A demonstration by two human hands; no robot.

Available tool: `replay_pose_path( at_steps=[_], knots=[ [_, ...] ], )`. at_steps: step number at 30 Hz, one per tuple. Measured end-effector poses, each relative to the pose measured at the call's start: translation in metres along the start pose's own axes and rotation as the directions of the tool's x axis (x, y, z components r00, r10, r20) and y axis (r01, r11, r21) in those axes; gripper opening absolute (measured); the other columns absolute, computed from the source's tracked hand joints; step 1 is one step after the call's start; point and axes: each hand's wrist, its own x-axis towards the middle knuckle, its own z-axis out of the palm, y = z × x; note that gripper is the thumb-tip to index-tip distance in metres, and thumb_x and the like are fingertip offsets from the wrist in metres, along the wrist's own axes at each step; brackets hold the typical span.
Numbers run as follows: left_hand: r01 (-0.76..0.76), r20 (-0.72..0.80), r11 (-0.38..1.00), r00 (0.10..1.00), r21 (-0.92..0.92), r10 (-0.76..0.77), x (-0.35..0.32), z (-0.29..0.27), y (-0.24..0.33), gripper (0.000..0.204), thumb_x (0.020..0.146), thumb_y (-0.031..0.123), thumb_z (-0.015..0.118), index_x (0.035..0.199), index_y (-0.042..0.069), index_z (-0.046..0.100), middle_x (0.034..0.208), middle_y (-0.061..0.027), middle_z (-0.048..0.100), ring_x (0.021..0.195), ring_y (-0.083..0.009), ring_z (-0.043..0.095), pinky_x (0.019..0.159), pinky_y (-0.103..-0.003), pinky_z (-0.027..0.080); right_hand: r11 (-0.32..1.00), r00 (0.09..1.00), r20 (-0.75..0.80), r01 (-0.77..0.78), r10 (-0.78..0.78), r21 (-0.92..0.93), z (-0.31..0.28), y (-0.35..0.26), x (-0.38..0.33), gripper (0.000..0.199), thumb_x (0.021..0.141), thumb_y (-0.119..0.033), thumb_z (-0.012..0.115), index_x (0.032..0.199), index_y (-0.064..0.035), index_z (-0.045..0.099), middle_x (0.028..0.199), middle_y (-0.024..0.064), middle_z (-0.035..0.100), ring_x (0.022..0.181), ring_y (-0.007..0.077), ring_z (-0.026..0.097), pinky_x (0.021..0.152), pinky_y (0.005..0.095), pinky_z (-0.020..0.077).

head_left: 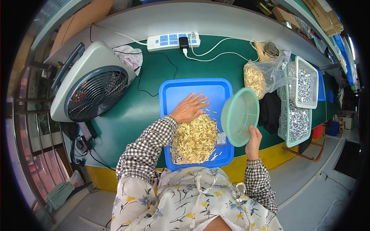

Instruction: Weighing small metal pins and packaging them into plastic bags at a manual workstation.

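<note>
A blue tray lies on the green table top in front of me. In its near half is a heap of small gold-coloured metal pins, with a few strays along the edges. My left hand rests over the far side of the heap, fingers spread and holding nothing. With my right hand I grip the rim of a round light-green plastic basin. The basin is tilted on its side above the tray's right edge, and its inside looks bare. A small clear case lies beside the heap.
A grey box fan stands at the left. A white power strip with cables lies at the back. To the right are a clear bag of gold pins, a dark cloth, and two baskets of silvery parts.
</note>
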Motion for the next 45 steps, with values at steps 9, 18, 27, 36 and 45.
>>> replay_pose_path(
  at_steps=[9, 18, 27, 36, 45],
  knots=[
    [0.244, 0.386, 0.888, 0.919, -0.389, -0.083, -0.019, -0.004, 0.049, 0.049, 0.09, 0.034, 0.045, 0.132, 0.009, 0.039, 0.136, -0.0155, 0.038, 0.125, -0.0302, 0.036, 0.106, -0.041, 0.028, 0.975, 0.966, 0.257, 0.093, -0.039, -0.201, 0.087, 0.004, 0.037, 0.026, 0.087, -0.008, 0.049, 0.11, 0.0038, 0.05, 0.096, 0.0102, 0.06, 0.071, 0.0141, 0.061, 0.054, 0.025, 0.0513],
    [0.122, 0.225, 0.881, 0.974, -0.458, -0.018, -0.054, 0.002, 0.091, 0.056, 0.089, 0.038, 0.047, 0.13, 0.002, 0.039, 0.131, -0.0173, 0.043, 0.123, -0.0288, 0.039, 0.105, -0.041, 0.028, 0.966, 0.943, 0.332, 0.107, -0.024, -0.234, 0.118, 0.024, 0.038, 0.028, 0.083, -0.01, 0.053, 0.105, 0.0079, 0.048, 0.084, 0.0156, 0.062, 0.061, 0.0179, 0.062, 0.045, 0.0261, 0.0531],
    [0.453, -0.073, 0.837, 0.866, -0.306, -0.495, -0.116, -0.017, 0.088, 0.038, 0.083, 0.008, 0.056, 0.119, -0.003, 0.048, 0.127, -0.0204, 0.044, 0.119, -0.0344, 0.041, 0.101, -0.042, 0.033, 0.981, 0.888, 0.432, -0.087, 0.156, -0.175, 0.128, 0.034, 0.026, 0.035, 0.089, -0.022, 0.054, 0.11, 0.0064, 0.047, 0.079, 0.0156, 0.061, 0.055, 0.0161, 0.061, 0.045, 0.0239, 0.0522],
    [0.662, -0.223, 0.744, 0.715, -0.086, -0.662, -0.082, -0.002, 0.091, 0.045, 0.085, 0.008, 0.052, 0.124, -0.008, 0.039, 0.131, -0.0258, 0.036, 0.125, -0.0399, 0.03, 0.104, -0.045, 0.026, 0.938, 0.94, 0.315, -0.015, 0.131, -0.346, 0.092, 0.017, 0.002, 0.024, 0.089, -0.018, 0.055, 0.096, 0.0053, 0.057, 0.071, 0.0097, 0.063, 0.05, 0.0121, 0.058, 0.043, 0.0239, 0.0468],
    [0.542, 0.007, 0.835, 0.839, -0.094, -0.544, -0.101, 0.001, 0.1, 0.045, 0.088, 0.014, 0.049, 0.128, -0.003, 0.039, 0.134, -0.0204, 0.036, 0.126, -0.0357, 0.031, 0.106, -0.043, 0.023, 0.521, 0.907, 0.142, 0.35, -0.398, -0.778, -0.062, 0.008, 0.064, 0.011, 0.083, -0.007, 0.055, 0.088, 0.0003, 0.061, 0.073, 0.0105, 0.062, 0.061, 0.0148, 0.061, 0.05, 0.0274, 0.0482]
  ],
)
